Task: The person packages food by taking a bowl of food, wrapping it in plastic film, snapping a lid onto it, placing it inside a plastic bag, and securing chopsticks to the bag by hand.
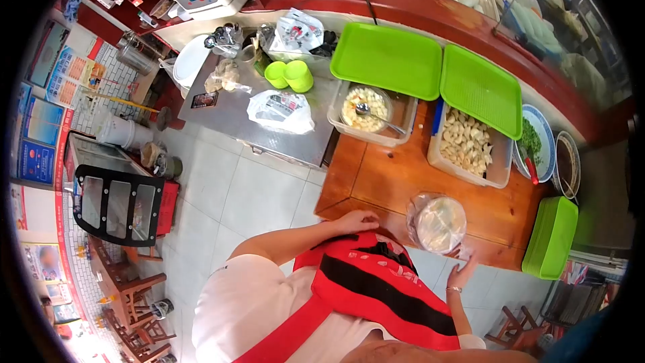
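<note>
My left hand (pixel 359 220) rests at the front edge of the wooden table (pixel 363 175), beside my red apron (pixel 376 275). Its fingers are loosely curled together and nothing shows in them. My right hand (pixel 461 273) is at the same edge further right, with fingers and thumb apart. The fingertips are close to the corner of a clear plastic bag (pixel 440 224); whether they touch it I cannot tell. The bag lies on the table as a round bundle with pale contents.
Behind are a bin of pale dumpling-like pieces (pixel 463 144), a bowl of chopped white food with a spoon (pixel 363 109), green trays (pixel 386 60), and a bowl of chopped greens (pixel 531 138). Stacked green trays (pixel 551 236) stand right. A steel counter (pixel 225 117) holds green cups (pixel 297 76).
</note>
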### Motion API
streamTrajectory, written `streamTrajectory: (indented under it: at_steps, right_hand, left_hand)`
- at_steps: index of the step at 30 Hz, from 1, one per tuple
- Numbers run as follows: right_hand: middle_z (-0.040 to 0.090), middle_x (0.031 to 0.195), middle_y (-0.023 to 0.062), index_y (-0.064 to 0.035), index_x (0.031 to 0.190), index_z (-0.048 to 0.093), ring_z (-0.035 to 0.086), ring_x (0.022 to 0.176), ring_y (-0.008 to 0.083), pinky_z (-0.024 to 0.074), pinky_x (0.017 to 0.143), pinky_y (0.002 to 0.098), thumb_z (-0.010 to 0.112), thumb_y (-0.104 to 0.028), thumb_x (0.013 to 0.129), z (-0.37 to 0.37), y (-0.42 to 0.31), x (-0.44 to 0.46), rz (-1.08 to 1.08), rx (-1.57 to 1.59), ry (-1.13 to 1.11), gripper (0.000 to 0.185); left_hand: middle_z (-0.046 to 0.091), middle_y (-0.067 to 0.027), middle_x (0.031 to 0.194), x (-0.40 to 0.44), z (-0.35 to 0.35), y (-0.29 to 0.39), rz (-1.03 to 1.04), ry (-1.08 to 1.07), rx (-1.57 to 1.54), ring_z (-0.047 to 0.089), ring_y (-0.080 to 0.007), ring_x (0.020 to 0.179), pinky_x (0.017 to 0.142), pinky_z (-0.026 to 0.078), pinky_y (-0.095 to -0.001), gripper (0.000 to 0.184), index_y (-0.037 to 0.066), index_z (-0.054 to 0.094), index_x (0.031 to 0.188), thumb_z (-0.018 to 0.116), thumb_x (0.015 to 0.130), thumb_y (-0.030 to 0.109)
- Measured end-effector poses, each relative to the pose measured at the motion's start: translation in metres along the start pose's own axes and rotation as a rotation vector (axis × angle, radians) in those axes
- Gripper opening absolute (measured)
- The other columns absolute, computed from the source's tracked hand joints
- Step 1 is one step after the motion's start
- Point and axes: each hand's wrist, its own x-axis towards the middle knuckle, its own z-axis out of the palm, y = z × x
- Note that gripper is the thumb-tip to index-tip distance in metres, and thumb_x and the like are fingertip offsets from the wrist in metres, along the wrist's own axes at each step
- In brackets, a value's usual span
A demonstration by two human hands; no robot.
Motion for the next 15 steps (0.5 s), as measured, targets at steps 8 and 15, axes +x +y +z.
streamTrajectory:
  at_steps: [8, 15]
  right_hand:
    - [0.046, 0.129, 0.0186, 0.0001, 0.138, 0.037, 0.050, 0.118, 0.0302, 0.0429, 0.099, 0.0385, 0.054, 0.008, 0.083, -0.010, -0.079, 0.049, 0.699, 0.139, 0.593, 0.058]
    - [0.046, 0.132, 0.0183, 0.0014, 0.133, 0.043, 0.051, 0.116, 0.0301, 0.0401, 0.100, 0.0396, 0.049, 0.008, 0.083, -0.015, -0.299, 0.097, 0.040, 0.384, 0.622, 0.051]
  left_hand:
    - [0.055, -0.0104, 0.129, -0.073, -0.101, -0.010, -0.092, -0.385, -0.168, 0.047, -0.0206, 0.121, 0.104, 0.033, -0.0317, 0.057, 0.004, 0.054, 0.128, 0.042, 0.096, 0.050]
    - [0.063, -0.0103, 0.117, -0.120, -0.184, -0.030, -0.050, -0.344, 0.045, 0.056, -0.0200, 0.108, 0.095, 0.041, -0.0315, 0.046, 0.007, 0.061, 0.119, 0.051, 0.094, 0.044]
